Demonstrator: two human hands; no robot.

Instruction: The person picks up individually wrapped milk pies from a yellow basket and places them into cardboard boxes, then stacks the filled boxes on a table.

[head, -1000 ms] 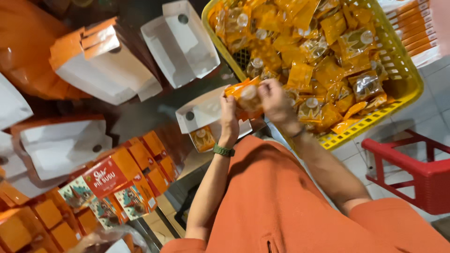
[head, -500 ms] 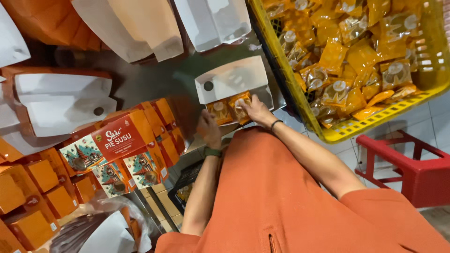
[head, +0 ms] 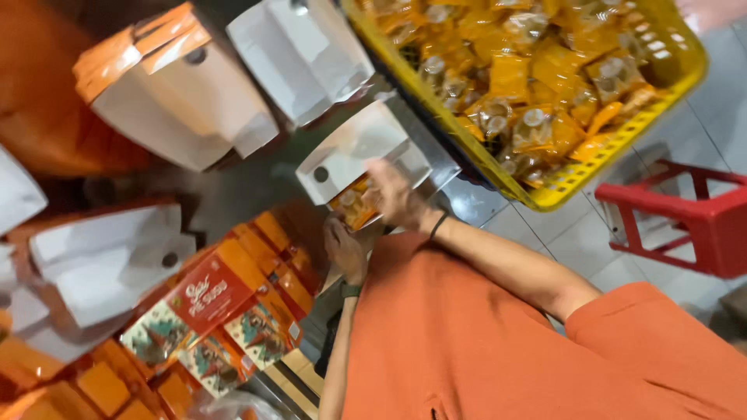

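We are seeing our right hand (head: 395, 194) blurring over the open white box (head: 354, 152), hiding the packets inside. Beside that box, the yellow crate (head: 615, 148) is running off the top edge.

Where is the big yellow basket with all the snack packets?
In the head view, the yellow basket fills the upper right, full of orange snack packets. It sits just above the red stool and right of the open white box.

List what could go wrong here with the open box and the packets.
1. The right hand presses orange packets into the open white box, whose flap stands up; a hard push might crush them.
2. The left hand sits below the box, seemingly not gripping it; the box might slide toward the yellow basket.
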